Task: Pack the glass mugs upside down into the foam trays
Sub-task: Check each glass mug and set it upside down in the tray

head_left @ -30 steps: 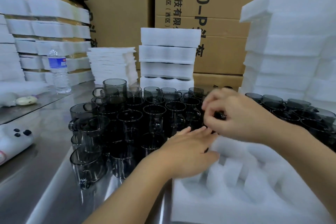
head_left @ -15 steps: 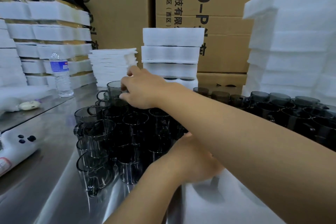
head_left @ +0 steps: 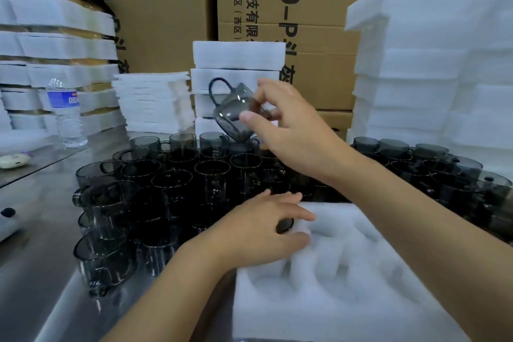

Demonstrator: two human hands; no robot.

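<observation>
Smoke-grey glass mug (head_left: 236, 111) up in the air over the far rows of loose mugs, tilted, handle uppermost and to the left. Pinched between thumb and curled fingers of the right hand (head_left: 294, 133), thumb on the near wall, fingers over the top. Too blurred to tell which end faces down.

Below and nearer, left hand (head_left: 261, 228) at the far left corner of the foam tray (head_left: 347, 305), fingers and thumb curled round a second mug (head_left: 284, 225) – only a dark rounded patch of it visible between forefinger and thumb, seemingly seated in the corner pocket. Tray white, lying flat on the near right of the table, with moulded pockets and ridges across its top.

Just left of the tray, touching rim to rim, the loose mugs (head_left: 166, 189): upright, mouths open to the ceiling, handles at all angles. A further batch (head_left: 433, 166) beyond the right forearm, also upright.

All of it on a steel table (head_left: 39, 291). Behind the mugs, a centre foam stack (head_left: 238, 58) with dark gaps between layers, a lower pile of thin sheets (head_left: 152, 103) beside it, a tall right stack (head_left: 416, 69) and a left stack (head_left: 55, 47). Water bottle (head_left: 66, 116) upright by the left stack – blue label. Cardboard boxes (head_left: 327, 8) with printed characters along the back.
</observation>
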